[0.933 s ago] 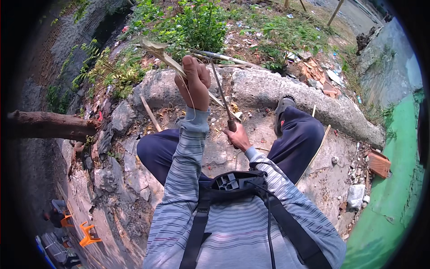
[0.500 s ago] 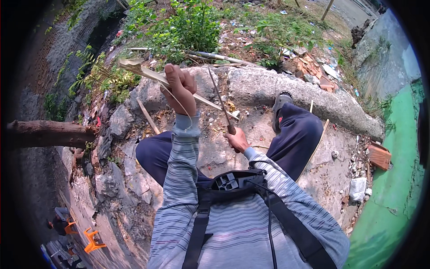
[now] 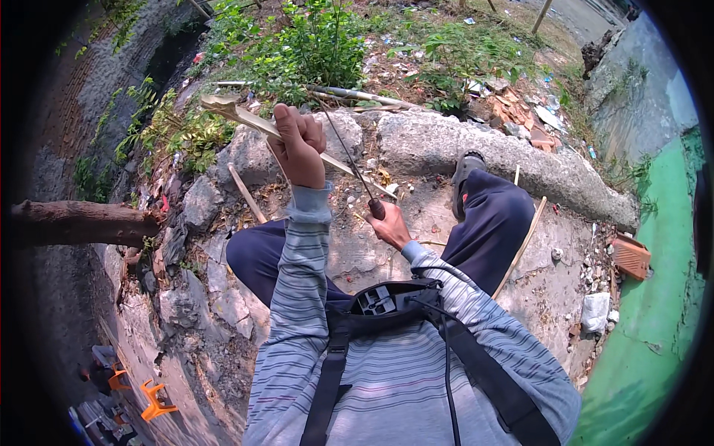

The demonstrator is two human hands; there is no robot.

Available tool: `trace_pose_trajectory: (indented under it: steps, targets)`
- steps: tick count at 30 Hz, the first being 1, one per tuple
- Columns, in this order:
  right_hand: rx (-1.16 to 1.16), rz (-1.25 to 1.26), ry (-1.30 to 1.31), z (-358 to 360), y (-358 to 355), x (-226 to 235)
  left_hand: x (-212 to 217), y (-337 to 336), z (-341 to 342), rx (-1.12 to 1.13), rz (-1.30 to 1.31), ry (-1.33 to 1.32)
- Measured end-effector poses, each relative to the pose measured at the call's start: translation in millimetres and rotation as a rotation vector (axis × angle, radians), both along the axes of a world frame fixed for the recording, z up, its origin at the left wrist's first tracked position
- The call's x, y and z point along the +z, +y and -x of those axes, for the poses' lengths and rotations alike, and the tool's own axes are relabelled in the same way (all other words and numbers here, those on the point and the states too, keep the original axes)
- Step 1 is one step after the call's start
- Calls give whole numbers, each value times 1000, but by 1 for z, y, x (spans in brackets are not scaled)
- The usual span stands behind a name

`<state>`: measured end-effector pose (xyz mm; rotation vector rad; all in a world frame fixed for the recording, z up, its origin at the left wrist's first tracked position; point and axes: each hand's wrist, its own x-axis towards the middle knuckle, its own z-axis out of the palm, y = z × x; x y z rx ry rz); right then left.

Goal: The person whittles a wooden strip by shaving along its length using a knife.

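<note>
My left hand [image 3: 300, 152] is raised, its fingers wrapped round a long pale strip of what looks like split bamboo [image 3: 245, 117]. The strip's wide, ragged end points up and to the left, while its thin end slopes down toward my right hand. In my right hand [image 3: 393, 227] is a long, thin-bladed knife, gripped by its dark brown handle [image 3: 377, 209]. Its narrow dark blade [image 3: 346, 151] points up and to the left, crossing the strip's lower part in view. Whether blade and strip touch, I cannot tell.
My knees are spread over cracked concrete [image 3: 349, 260], before a rough stone kerb [image 3: 446, 141]. Thin sticks [image 3: 245, 193] lie by both legs. Left is a tree trunk [image 3: 85, 221]; at right are a broken brick [image 3: 630, 257] and a green surface [image 3: 639, 349]. Bushes [image 3: 320, 48] grow beyond the kerb.
The knife blade has swung to the left and now crosses the strip in view. A thin curled shaving that hung beside my left wrist no longer shows there. My left hand has barely moved.
</note>
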<state>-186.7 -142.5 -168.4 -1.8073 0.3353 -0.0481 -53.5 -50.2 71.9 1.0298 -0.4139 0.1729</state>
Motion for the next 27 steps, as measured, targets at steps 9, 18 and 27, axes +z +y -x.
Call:
trace_pose_trajectory:
  steps: [9,18,27]
  targets:
    - [-100,-149,210,12,0,-59,-1,-10,1,2,-13,16]
    - [-69,50,11,6,1,-14,4,-11,2,-7,-9,21]
    - [-57,-250,299,9,-1,-46,5,-11,-1,4,-43,15]
